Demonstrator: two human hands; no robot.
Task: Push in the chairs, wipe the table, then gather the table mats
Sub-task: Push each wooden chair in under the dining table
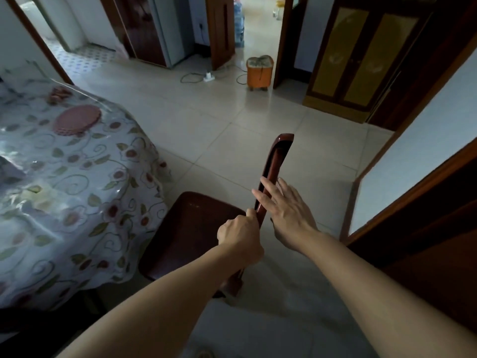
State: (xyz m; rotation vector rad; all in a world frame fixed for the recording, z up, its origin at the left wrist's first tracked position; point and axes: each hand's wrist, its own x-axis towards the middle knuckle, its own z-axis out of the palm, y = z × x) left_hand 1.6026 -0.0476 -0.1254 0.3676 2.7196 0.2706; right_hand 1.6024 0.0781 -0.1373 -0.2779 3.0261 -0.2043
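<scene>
A dark red wooden chair (191, 228) stands beside the table, its seat partly out from under the edge. My left hand (240, 236) grips the near end of the chair's top rail (277, 161). My right hand (286, 210) rests against the rail's outer side with fingers spread. The table (77, 192) on the left wears a flowered cloth under clear plastic. A round pink table mat (77, 119) lies on it toward the far side, and a smaller reddish thing (60, 93), too blurred to identify, sits beyond it.
Pale tiled floor stretches ahead. An orange stool-like box (259, 73) and a white power strip (209, 77) with cables lie near the far doorways. A wooden cabinet (361, 55) stands at the right, with a dark door frame (413, 182) close by my right arm.
</scene>
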